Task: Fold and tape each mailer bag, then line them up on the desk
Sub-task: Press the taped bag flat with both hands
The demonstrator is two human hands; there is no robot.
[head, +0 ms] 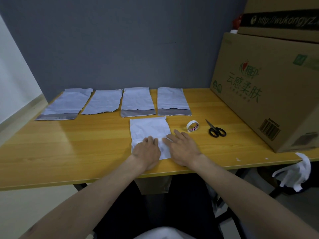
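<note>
Both hands are down on a white mailer bag (149, 130) lying flat near the front edge of the desk (69, 152), a bit right of the middle. Left hand (146, 152) sits on the bag's front-left part w/ its fingers (151, 139) curled in a bit, knuckles up; can't tell if it's pinching a fold or just pressing. Right hand (183, 149) is laid flat, fingers straight and slightly spread, over the bag's front-right edge, so the fingertips rest on the bag and the palm is mostly on the wood beside it. The far half of the bag sticks out past both sets of fingers, wrinkled. Along the back edge there's a row of four mailer bags (112, 102) side by side, three w/ a grey strip at the near end. Tape roll (192, 126) stands just right of the bag, scissors (215, 129) lie closed beyond that, and a big cardboard box (269, 87) fills the back-right corner w/ another box (283, 18) stacked on top.
</note>
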